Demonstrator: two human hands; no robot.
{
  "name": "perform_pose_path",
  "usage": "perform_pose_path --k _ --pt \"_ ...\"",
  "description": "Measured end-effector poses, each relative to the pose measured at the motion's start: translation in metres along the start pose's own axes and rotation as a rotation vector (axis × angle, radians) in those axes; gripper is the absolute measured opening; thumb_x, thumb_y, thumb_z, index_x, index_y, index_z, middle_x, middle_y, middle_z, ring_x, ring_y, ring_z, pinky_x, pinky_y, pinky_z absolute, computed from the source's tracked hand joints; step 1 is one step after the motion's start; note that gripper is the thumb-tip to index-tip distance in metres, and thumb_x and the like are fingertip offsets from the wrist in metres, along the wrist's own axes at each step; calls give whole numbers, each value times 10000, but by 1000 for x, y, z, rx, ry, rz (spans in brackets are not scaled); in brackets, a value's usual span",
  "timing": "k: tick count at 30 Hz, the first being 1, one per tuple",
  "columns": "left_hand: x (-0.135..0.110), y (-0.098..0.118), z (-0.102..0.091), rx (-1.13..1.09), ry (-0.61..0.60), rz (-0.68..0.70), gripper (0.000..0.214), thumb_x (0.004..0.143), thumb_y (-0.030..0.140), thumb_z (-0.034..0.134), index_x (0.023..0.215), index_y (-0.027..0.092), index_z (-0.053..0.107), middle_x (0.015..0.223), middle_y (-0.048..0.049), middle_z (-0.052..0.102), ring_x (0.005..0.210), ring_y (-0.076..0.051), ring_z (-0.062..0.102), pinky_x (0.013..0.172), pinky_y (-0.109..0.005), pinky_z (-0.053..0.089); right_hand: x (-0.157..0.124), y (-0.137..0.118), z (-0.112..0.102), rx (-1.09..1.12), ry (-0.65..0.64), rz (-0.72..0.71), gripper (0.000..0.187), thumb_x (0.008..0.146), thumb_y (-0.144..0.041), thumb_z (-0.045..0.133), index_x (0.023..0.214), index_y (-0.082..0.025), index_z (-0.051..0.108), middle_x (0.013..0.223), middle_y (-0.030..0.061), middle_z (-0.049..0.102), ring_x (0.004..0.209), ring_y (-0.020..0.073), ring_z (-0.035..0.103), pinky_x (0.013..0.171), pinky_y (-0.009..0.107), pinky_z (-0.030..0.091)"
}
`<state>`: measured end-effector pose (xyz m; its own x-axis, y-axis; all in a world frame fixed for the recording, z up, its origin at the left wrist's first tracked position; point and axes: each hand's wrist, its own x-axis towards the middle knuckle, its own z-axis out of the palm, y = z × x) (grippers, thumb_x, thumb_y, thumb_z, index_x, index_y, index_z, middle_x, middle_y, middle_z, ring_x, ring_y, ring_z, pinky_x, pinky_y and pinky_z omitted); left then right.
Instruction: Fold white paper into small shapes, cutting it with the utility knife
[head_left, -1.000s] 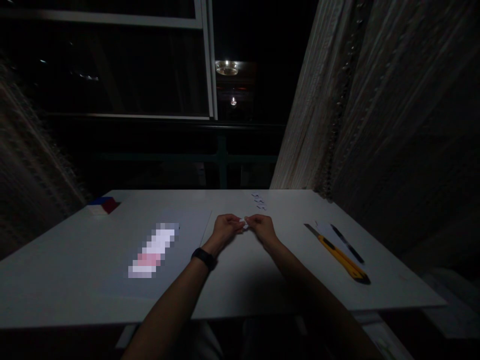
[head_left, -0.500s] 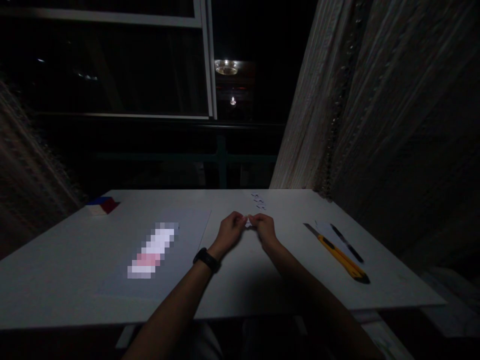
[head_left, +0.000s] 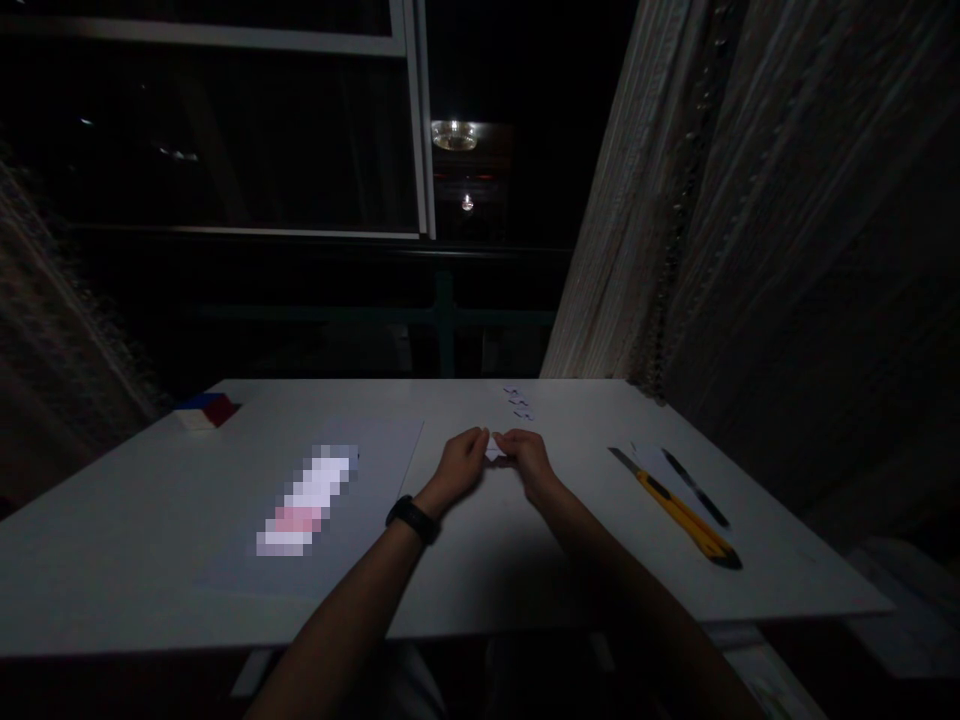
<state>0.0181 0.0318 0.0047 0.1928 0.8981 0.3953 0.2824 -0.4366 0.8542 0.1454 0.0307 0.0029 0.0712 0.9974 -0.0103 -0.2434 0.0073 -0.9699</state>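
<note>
Over the middle of the white table, a small folded piece of white paper [head_left: 493, 450] is pinched between my two hands. My left hand [head_left: 462, 462], with a black band on its wrist, closes on the left side of the paper. The fingers of my right hand [head_left: 529, 462] grip its right side, and the thumb lies near the top edge. Just beyond my hands, several small white paper pieces with dark marks [head_left: 519, 403] lie in a short slanting row.
On the right lie a yellow box cutter [head_left: 686, 518] with its blade out, a black pen [head_left: 696, 488] and a white paper strip [head_left: 651, 458]. A large sheet [head_left: 382, 490] with a blurred-out patch is on the left. A coloured cube [head_left: 204, 411] sits at the far left.
The thumbs have shifted a little apart, and more of the white paper shows between my hands. Everything on the table stays in place.
</note>
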Motion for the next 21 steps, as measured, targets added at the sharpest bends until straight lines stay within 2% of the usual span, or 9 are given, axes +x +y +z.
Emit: perform_pose_path --k 5,11,15,18,21 --pt "1 -3 2 -132 -36 -81 351 816 458 423 609 177 459 545 40 424 522 -110 426 514 -232 327 3 -3 -4 -60 -148 -1 353 493 -446 736 515 -158 531 458 -23 543 413 109 515 432 232 398" --pt "1 -7 2 -140 -52 -100 379 804 495 431 613 170 471 532 41 424 513 -104 433 501 -225 332 5 -1 -5 -23 -133 -55 347 491 -419 744 459 -158 517 429 -8 548 411 112 511 431 232 396" --pt "1 -6 3 -117 -41 -84 382 798 495 436 610 167 492 540 30 463 518 -109 447 511 -228 337 7 1 -8 -54 -149 -6 382 473 -446 768 462 -144 534 420 8 550 393 109 501 413 226 381" --pt "2 -6 2 -83 17 -125 384 796 478 434 579 167 496 508 25 473 499 -110 443 508 -232 331 8 0 -8 -70 -140 21 389 526 -485 743 536 -139 566 467 17 574 418 114 528 428 227 405" --pt "4 -9 1 -99 45 -171 386 782 470 452 554 163 511 490 16 493 483 -109 441 499 -233 324 4 -4 -9 -34 -149 -12 354 591 -470 710 754 -169 622 582 3 616 476 117 562 450 221 424"
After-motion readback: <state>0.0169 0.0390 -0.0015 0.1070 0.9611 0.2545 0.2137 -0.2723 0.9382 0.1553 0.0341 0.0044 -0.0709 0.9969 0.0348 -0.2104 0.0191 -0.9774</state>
